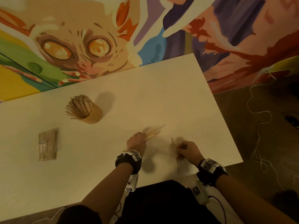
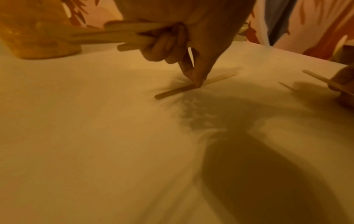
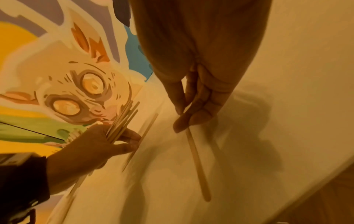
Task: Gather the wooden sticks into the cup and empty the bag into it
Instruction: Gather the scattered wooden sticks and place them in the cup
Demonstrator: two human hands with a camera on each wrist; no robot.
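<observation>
Nearest you, your right hand (image 1: 187, 151) sits close to the front edge of the white rectangular counter (image 1: 161, 97), its fingers (image 3: 199, 109) curled round a flat, pale wooden stick (image 3: 197, 163) whose free end points back toward you. Just to its left, your left hand (image 1: 135, 141) grips a fanned bundle of thin wooden sticks (image 1: 152, 133) in its curled fingers, while its thumb and forefinger tip (image 2: 193, 75) press down on a single wooden stick (image 2: 176, 91) lying flat on the counter. The two hands are near each other but apart. Black wrist bands with white printed markers (image 1: 132, 157) wrap both your wrists.

Farther out on the left, a clear plastic bag packed with wooden sticks (image 1: 48, 143) lies flat on the counter, untouched. Beyond it and a little to the right stands a tan cylindrical cup (image 1: 92, 115), upright, already crowded with wooden sticks (image 1: 79, 105) leaning out of its mouth. Behind the counter's far edge rises a painted mural of a wide-eyed cartoon creature (image 1: 72, 49).
</observation>
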